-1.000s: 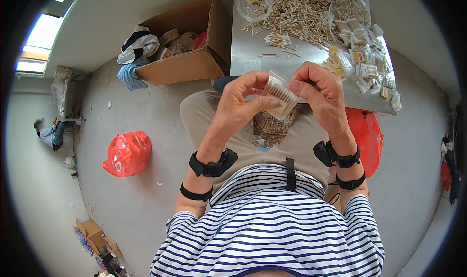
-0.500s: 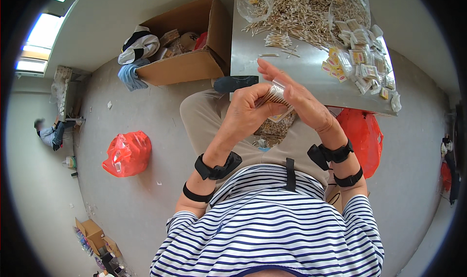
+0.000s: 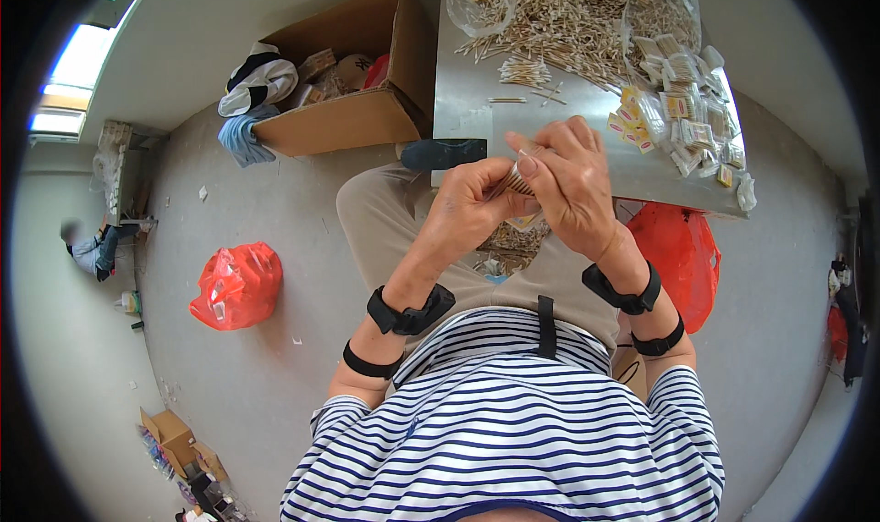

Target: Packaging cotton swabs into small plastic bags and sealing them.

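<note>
Over my lap, at the table's near edge, my left hand [image 3: 472, 201] grips a small transparent bag of cotton swabs [image 3: 519, 184], whose sticks show in a row between the hands. My right hand [image 3: 570, 187] is closed at the bag's upper end, thumb and fingers pinching it; the curled fingers hide most of that end. Beyond my hands on the metal table [image 3: 467, 109] lie a small heap of cotton swabs [image 3: 522, 71] and a few stray ones. Yellow printed cards [image 3: 631, 119] lie to the right, beside a pile of filled swab packets [image 3: 687, 109].
A large mass of loose swabs [image 3: 559, 18] covers the table's far part. An open cardboard box [image 3: 339, 128] stands left of the table. Red plastic bags sit on the floor at left [image 3: 236, 285] and under the table at right [image 3: 674, 261]. Another person [image 3: 90, 252] is far left.
My right hand has turned and gone from fingers stretched flat beside the bag to curled fingers pinching its upper end. My left hand keeps its grip in nearly the same place.
</note>
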Motion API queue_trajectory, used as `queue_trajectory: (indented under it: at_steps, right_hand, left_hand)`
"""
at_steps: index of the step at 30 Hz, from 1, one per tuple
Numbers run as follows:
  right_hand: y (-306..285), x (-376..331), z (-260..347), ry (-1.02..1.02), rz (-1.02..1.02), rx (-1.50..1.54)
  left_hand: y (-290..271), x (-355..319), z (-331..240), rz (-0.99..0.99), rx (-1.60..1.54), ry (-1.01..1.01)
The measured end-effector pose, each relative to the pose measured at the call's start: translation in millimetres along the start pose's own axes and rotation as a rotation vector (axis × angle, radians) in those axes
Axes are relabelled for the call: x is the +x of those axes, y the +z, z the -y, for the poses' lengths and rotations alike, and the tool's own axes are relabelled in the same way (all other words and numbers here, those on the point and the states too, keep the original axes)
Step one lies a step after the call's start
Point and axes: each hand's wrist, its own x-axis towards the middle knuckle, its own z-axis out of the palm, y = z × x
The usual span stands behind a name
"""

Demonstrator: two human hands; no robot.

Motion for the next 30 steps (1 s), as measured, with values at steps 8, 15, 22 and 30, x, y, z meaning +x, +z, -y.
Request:
queue_trajectory:
  at_steps: [8, 15, 22, 30]
  right_hand:
    - [34, -30, -81, -0.001, -0.129, -0.435]
    - [84, 5, -124, -0.022, -0.198, -0.423]
    - [117, 11, -186, -0.030, -0.166, -0.482]
    - [120, 16, -174, -0.049, -0.181, -0.502]
  left_hand:
    - [-52, -6, 28, -0.400, 0.273, -0.094]
    - [-148, -47, 72, -0.780, 0.719, -0.231]
    - [-165, -43, 107, -0.774, 0.714, -0.321]
    - [-167, -47, 106, -0.726, 0.668, -0.370]
